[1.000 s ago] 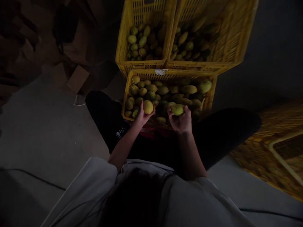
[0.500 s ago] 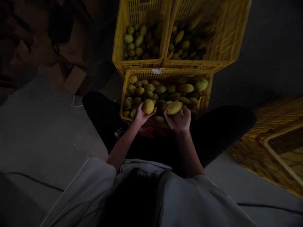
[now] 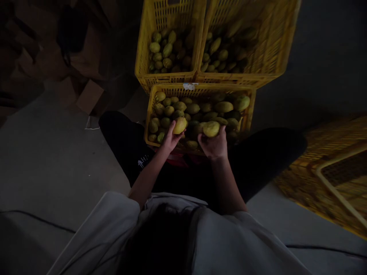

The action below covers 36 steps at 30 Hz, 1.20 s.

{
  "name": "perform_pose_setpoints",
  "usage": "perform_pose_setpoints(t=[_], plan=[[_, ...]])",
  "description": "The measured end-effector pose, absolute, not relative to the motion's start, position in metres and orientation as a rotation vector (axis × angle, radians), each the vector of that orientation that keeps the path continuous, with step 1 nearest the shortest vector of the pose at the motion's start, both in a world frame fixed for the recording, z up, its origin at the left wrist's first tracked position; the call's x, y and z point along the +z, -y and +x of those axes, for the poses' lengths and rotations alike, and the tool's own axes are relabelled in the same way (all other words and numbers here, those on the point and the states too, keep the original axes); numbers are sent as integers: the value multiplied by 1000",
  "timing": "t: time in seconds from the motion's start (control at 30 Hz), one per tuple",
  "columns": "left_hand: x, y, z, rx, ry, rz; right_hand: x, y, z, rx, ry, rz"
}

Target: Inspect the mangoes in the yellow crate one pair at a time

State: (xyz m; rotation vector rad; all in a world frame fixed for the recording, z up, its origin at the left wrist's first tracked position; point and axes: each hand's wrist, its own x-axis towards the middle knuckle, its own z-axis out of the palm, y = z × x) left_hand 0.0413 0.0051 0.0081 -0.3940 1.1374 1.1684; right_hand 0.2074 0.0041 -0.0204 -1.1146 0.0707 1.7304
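My left hand (image 3: 171, 139) is closed round a yellow, oval fruit (image 3: 180, 125); the dim light hides its exact kind. In my right hand (image 3: 214, 146) a yellow-green fruit (image 3: 211, 129) rests between thumb and fingers. Both hands are over the near side of a yellow plastic crate (image 3: 253, 110). Inside this crate lie many fruits of similar look, some round, some long, such as a long green-yellow fruit (image 3: 224, 107). Wrists and forearms hide part of the crate's front edge.
Beyond stand two taller yellow crates, the left crate (image 3: 138, 57) and the right crate (image 3: 282, 57), with more fruit at their bottoms. Another yellow crate (image 3: 318, 172) is at the right. Cardboard boxes (image 3: 90, 96) lie at the left. A dark cable (image 3: 37, 219) crosses the floor.
Both fruits have turned in my hands: the left one now shows its longer side, the right one looks shorter and rounder. The hands have barely shifted.
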Motion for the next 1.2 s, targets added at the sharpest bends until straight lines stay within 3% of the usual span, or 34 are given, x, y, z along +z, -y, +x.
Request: perform_pose_setpoints(t=[1.2], plan=[[14,-5,39,1182,-1093,-453,-24,-3,207,1697,-3,-1041]])
